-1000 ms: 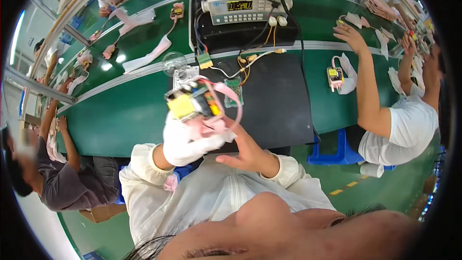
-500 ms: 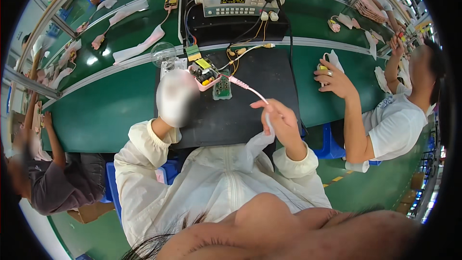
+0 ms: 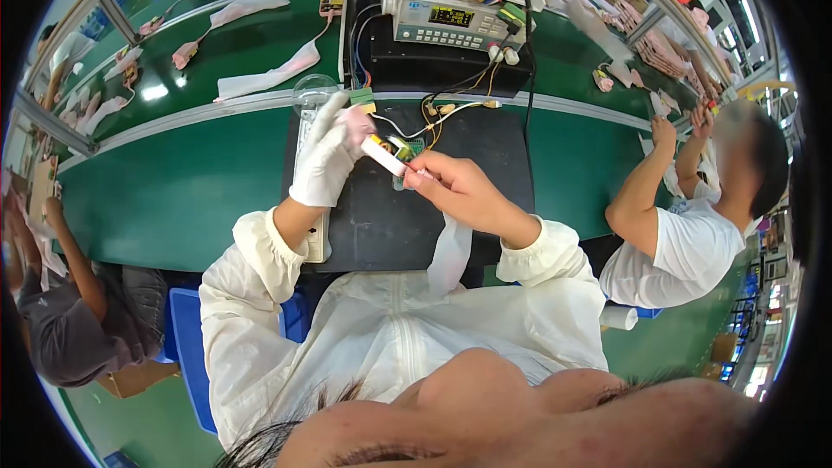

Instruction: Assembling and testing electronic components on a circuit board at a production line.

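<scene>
My left hand [image 3: 322, 160], in a white glove, grips a small pink-cased power adapter [image 3: 381, 154] above the black mat. The case is open, and yellow and dark parts of its circuit board show. My bare right hand [image 3: 468, 191] pinches the adapter's pink cable where it leaves the case. Below that hand hangs a translucent white wrapping [image 3: 451, 251] down to the mat's front edge. Behind the adapter, a green circuit board [image 3: 409, 149] lies on the mat, partly covered. A green terminal block [image 3: 362, 100] with wires stands just beyond my gloved fingers.
A grey bench meter [image 3: 451, 24] sits at the back on a black stand. Beside my left hand is a clear glass bulb [image 3: 314, 92]. Loose wires [image 3: 442, 113] cross the mat [image 3: 485, 143]. Co-workers sit left and right; wrapped adapters [image 3: 269, 74] lie on the green line behind.
My left hand has tilted and turned the adapter. My right hand has moved left and up along the cable to the case. The co-worker's hand at right has withdrawn from the bench.
</scene>
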A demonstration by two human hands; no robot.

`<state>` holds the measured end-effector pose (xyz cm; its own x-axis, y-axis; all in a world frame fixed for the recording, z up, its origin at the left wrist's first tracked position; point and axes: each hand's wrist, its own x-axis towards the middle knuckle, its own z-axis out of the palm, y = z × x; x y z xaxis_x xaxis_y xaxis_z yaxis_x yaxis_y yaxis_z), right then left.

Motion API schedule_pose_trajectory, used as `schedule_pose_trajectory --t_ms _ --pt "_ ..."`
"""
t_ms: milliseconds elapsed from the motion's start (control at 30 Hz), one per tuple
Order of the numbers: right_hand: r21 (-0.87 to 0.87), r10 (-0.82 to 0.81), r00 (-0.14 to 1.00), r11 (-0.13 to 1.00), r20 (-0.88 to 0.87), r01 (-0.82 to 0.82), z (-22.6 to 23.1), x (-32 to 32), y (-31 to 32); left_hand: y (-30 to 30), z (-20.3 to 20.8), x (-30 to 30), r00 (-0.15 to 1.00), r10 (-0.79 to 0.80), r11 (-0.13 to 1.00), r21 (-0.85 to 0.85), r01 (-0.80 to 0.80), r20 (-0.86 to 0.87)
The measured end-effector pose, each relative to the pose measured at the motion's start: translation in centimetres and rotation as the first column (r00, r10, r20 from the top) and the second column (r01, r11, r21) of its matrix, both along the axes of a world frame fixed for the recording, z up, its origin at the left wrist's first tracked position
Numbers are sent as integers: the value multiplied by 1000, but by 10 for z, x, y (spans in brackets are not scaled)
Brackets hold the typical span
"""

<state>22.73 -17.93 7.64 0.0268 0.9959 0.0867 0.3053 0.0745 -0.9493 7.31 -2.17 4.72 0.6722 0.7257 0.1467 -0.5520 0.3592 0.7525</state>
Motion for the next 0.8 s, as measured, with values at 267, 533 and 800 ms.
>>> schedule_pose_trajectory --t_ms 267,533,800 --pt "269 -161 983 954 82 134 11 -16 28 6 -2 -8 712 -536 838 -182 515 -453" --pt "641 -382 732 762 564 -96 -18 -1 40 25 -21 -11 523 -728 679 -357 641 -443" --pt "534 -191 866 840 461 -100 -56 -23 36 17 -24 -9 735 -523 851 -306 426 -432"
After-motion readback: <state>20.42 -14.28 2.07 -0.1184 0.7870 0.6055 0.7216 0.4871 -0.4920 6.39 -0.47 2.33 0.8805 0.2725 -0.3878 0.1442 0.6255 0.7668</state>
